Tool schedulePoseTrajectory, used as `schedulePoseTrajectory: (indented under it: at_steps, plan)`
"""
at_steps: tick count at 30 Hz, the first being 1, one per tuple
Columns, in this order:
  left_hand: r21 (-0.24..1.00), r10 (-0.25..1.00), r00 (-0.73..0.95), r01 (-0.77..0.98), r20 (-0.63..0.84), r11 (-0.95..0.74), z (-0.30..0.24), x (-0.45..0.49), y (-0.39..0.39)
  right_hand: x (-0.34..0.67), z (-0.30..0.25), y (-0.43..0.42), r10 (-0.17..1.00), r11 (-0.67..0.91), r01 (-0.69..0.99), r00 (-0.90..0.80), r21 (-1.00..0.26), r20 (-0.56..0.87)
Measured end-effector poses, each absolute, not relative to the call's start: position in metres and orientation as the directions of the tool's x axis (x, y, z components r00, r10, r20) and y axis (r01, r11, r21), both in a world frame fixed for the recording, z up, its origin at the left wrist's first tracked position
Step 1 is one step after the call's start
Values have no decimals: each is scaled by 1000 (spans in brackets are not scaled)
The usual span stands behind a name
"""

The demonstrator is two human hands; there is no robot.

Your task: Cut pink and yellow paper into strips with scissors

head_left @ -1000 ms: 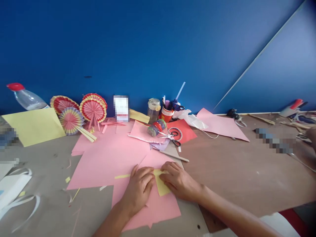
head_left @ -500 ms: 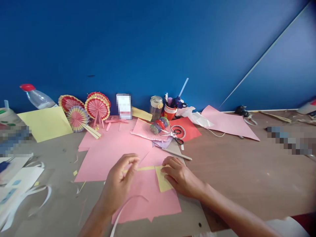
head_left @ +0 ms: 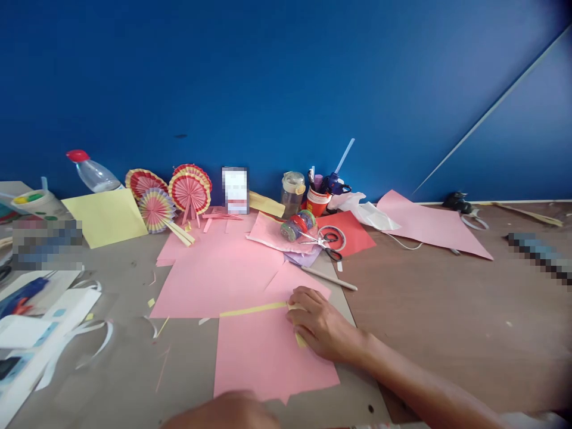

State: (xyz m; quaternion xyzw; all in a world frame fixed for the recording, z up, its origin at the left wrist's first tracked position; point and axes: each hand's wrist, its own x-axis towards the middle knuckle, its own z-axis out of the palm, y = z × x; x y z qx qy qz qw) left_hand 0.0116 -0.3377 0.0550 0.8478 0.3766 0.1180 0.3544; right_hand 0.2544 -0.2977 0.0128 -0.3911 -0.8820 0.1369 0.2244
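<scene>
My right hand [head_left: 318, 325] rests on a pink paper sheet [head_left: 263, 360] at the table's near edge, its fingers curled down over a small yellow paper piece [head_left: 300, 341] that is mostly hidden under it. A thin yellow strip [head_left: 254, 309] runs left from its fingertips along the pink sheet's top edge. Only the back of my left hand [head_left: 223, 412] shows at the bottom edge, off the paper, and its fingers are out of sight.
Behind the hand lie a white pencil [head_left: 329, 278], scissors [head_left: 329, 242], a small jar on its side [head_left: 298, 225] and more pink sheets [head_left: 214, 268]. Paper fans [head_left: 190, 190], a bottle [head_left: 92, 171], a red cup [head_left: 318, 202] and a yellow sheet [head_left: 107, 217] line the blue wall. White strips [head_left: 67, 322] lie left.
My left hand has lifted off the yellow piece and drawn back to the bottom edge. My right hand now covers most of that piece. The view has swung left.
</scene>
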Motion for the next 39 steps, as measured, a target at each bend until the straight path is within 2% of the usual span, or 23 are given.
schedulePoseTrajectory:
  at_steps: [2, 5, 8, 11, 19, 26, 30, 33, 36, 39]
  plan:
    - [669, 724, 688, 562, -51, -487, 68, 18, -330, 254, 13, -297, 749, 661, 637, -596, -397, 290]
    - [491, 835, 549, 739, -41, -461, 74, 31, -316, 254, 11, -296, 734, 679, 648, -612, -345, 293]
    - [384, 846, 522, 806, -106, -449, 60, 35, -311, 256, 7, -297, 742, 670, 678, -600, -304, 299]
    - [287, 862, 498, 843, -98, -455, 35, 27, -318, 258, 5, -297, 783, 622, 709, -557, -331, 277]
    - [197, 811, 583, 790, 47, -580, -5, 6, -324, 265, 9, -292, 912, 407, 847, -360, -341, 194]
    - [152, 788, 608, 773, 99, -616, -8, 6, -322, 278, 11, -287, 917, 396, 837, -336, -377, 217]
    - [147, 785, 613, 771, 89, -620, -7, 5, -322, 279, 17, -287, 912, 408, 799, -333, -442, 241]
    - [130, 771, 630, 760, 88, -636, -10, 3, -321, 280, 22, -285, 934, 357, 723, -279, -591, 222]
    - [102, 766, 636, 759, 95, -643, -16, 2, -321, 282, 25, -281, 966, 242, 585, -220, -774, 136]
    - [97, 769, 631, 763, 106, -639, -22, 1, -320, 284, 24, -277, 975, 150, 489, -218, -859, 47]
